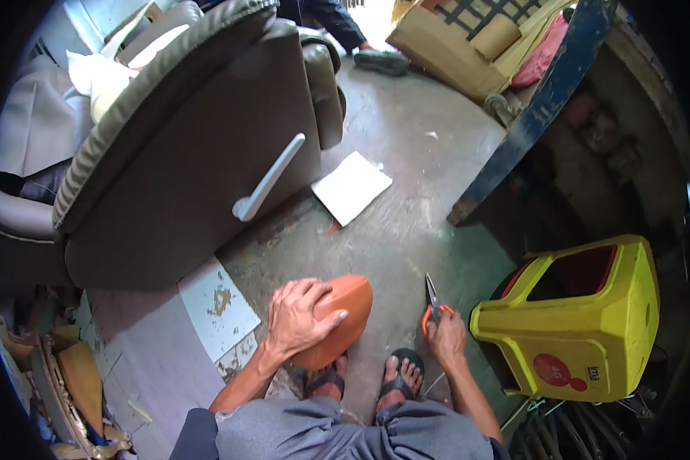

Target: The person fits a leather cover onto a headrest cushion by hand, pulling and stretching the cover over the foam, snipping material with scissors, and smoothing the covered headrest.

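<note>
My left hand [297, 318] is wrapped over the top and side of an orange-brown padded piece [351, 303] with a smooth, leather-like cover, held above my feet. Its thumb presses on the near face, and its underside is hidden. In my right hand [447, 337], lower right of centre, is a pair of scissors [431, 290] with orange-red handles. The dark, pointed blades aim away from me, toward the floor ahead, apart from the padded piece.
A brown recliner [199, 161] with a pale lever [272, 178] stands on the left. White paper [353, 188] lies on the floor. At right are a yellow plastic stool [529, 345] and a blue-edged table [540, 115]. Behind sits a cardboard box [437, 38] beside another person's foot [381, 61].
</note>
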`<state>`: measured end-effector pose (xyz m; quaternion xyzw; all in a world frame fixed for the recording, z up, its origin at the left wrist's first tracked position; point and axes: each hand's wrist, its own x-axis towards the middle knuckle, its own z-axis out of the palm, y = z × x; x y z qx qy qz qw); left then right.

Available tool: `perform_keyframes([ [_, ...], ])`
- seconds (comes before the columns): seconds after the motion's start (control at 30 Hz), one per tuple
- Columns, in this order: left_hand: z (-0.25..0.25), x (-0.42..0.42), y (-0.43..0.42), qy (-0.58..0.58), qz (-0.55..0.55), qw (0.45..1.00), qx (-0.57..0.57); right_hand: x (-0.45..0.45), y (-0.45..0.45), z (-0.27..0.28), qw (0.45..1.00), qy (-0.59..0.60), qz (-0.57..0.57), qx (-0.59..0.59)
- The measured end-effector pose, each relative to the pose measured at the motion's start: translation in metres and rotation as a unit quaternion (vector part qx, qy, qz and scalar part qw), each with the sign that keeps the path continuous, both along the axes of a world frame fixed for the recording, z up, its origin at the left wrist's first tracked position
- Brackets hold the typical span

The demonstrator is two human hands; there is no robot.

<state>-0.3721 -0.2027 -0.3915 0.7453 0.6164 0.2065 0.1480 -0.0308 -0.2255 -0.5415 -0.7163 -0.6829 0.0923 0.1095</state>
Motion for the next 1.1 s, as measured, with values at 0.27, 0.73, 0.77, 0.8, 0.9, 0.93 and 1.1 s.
perform_keyframes([
  [0.27,-0.005,0.007,-0.006,-0.051,-0.033,0.998,0.03,-0.113,0.054,-0.028,0.763,0.582,-0.057,-0.274],
  [0.73,-0.112,-0.013,0.046,-0.441,0.017,0.895,-0.069,-0.074,0.041,0.074,0.941,0.293,-0.085,-0.146],
  [0.77,-0.132,-0.008,0.051,-0.476,0.047,0.872,-0.105,-0.071,0.041,0.066,0.952,0.259,-0.092,-0.134],
  [0.8,-0.149,0.0,0.053,-0.477,0.047,0.871,-0.107,-0.07,0.038,0.053,0.952,0.257,-0.094,-0.136],
  [0.9,-0.183,0.014,0.057,-0.457,0.068,0.879,-0.121,-0.065,0.037,0.019,0.972,0.169,-0.117,-0.113],
  [0.93,-0.189,0.015,0.059,-0.426,0.089,0.889,-0.141,-0.061,0.038,0.012,0.971,0.182,-0.108,-0.107],
  [1.1,-0.182,0.017,0.056,-0.333,0.081,0.93,-0.132,-0.048,0.027,-0.02,0.976,0.199,-0.066,-0.059],
])
